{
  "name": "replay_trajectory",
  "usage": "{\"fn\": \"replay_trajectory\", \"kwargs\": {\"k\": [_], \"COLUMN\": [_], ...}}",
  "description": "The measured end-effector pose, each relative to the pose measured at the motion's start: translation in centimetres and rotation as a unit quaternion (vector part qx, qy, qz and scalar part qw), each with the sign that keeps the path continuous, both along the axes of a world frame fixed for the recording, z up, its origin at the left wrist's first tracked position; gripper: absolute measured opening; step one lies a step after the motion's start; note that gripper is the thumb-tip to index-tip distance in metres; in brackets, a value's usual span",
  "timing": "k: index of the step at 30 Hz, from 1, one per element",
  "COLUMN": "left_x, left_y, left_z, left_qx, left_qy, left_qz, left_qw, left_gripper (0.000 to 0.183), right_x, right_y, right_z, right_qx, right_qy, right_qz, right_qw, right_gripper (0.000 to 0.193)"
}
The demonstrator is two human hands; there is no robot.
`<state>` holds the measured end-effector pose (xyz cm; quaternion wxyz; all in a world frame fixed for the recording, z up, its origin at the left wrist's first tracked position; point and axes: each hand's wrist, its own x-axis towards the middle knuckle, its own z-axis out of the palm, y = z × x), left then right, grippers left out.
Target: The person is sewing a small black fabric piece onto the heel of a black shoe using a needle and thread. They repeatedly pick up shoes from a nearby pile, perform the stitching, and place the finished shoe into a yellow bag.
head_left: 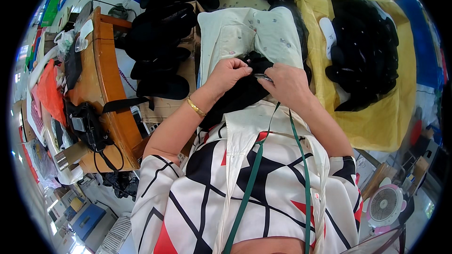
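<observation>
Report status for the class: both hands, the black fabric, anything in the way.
Left hand pinched at black fabric; right hand gripping small metal tool. Fabric bunched beneath hands. Green cord hanging below right hand, seemingly not blocking.

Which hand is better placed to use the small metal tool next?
Probably the right hand: it holds the small metal tool close to the black fabric, while the left hand seems occupied, pinching at that fabric.

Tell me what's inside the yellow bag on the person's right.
The yellow bag holds a heap of black pieces, with a rounded white piece at the heap's left edge. The bag's bottom, and anything under the top pieces, is covered.
</observation>
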<state>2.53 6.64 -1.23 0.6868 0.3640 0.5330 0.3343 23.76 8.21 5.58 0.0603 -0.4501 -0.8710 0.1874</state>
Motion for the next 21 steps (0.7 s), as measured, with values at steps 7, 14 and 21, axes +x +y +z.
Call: {"fn": "replay_trajectory", "kwargs": {"k": [7,14,21], "left_x": [-0.1,0.0,0.2], "left_y": [0.0,0.1,-0.1], "left_z": [0.4,0.6,0.6], "left_qx": [0.0,0.0,0.001], "left_qy": [0.006,0.009,0.001], "left_qz": [-0.002,-0.006,0.007], "left_qw": [1.0,1.0,1.0], "left_gripper": [0.01,0.01,0.011], "right_x": [-0.2,-0.2,0.0], "right_y": [0.0,0.0,-0.1], "right_z": [-0.5,-0.6,-1.0], "right_qx": [0.018,0.016,0.018], "right_qy": [0.015,0.02,0.023], "right_qz": [0.006,0.007,0.008], "right_qw": [1.0,1.0,1.0], "right_gripper": [0.026,0.026,0.028]}}
